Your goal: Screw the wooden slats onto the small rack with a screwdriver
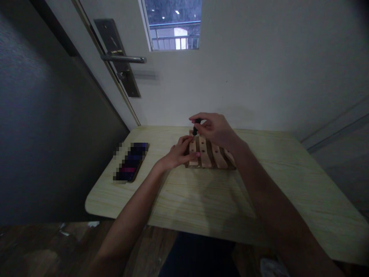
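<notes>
- The wooden slat rack lies flat on the surface, close to the far edge and about halfway along it.
- The rack is made of pale wooden strips side by side, with dark gaps between them. Some strips have small round holes.
- The left hand holds the left end of the rack. Its fingers are curled over the end strip and its thumb lies along the near side.
- The right hand is above the far left part of the rack. Its thumb and fingers pinch a small black tool.
- The tool stands almost straight up, and its low end is right at the top of a strip. It is too dark to tell what kind of tool it is.
- The right arm crosses over the right side of the rack and hides part of it.
- A phone lies flat near the left edge of the surface, well apart from the rack.
- Past the far left corner there is a door with a metal door handle.
- A small window sits high in the wall.
</notes>
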Demonstrator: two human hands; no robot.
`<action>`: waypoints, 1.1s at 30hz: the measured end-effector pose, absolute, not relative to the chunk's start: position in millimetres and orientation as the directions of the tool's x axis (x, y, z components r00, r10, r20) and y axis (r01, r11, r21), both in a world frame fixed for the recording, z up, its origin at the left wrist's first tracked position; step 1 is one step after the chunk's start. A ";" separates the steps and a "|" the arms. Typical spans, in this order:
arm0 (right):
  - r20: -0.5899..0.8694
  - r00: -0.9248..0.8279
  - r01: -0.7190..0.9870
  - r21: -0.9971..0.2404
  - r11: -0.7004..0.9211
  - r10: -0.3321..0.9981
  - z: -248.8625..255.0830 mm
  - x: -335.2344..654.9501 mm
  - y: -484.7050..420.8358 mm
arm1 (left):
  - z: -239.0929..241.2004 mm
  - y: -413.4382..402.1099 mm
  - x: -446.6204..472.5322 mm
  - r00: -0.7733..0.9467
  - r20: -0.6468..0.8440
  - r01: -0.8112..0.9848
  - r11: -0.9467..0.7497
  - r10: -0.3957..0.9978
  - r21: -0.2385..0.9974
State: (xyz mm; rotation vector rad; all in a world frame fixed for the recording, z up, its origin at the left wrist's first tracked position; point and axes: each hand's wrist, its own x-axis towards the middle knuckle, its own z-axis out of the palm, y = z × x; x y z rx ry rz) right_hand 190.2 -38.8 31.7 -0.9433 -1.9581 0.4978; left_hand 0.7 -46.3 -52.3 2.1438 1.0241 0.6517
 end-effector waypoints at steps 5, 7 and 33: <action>0.514 -0.313 0.470 -0.647 0.601 0.799 34.0 191.7 -38.0 | -53.0 -45.5 1.2 0.564 0.150 0.480 -0.470 0.812 0.741; 0.524 -0.276 0.504 -0.635 0.586 0.806 33.7 191.4 -37.3 | -51.5 -46.1 1.7 0.562 0.125 0.496 -0.454 0.818 0.740; 0.600 -0.194 0.521 -0.607 0.600 0.776 30.9 189.3 -36.2 | -51.3 -46.9 1.2 0.563 0.140 0.479 -0.459 0.814 0.748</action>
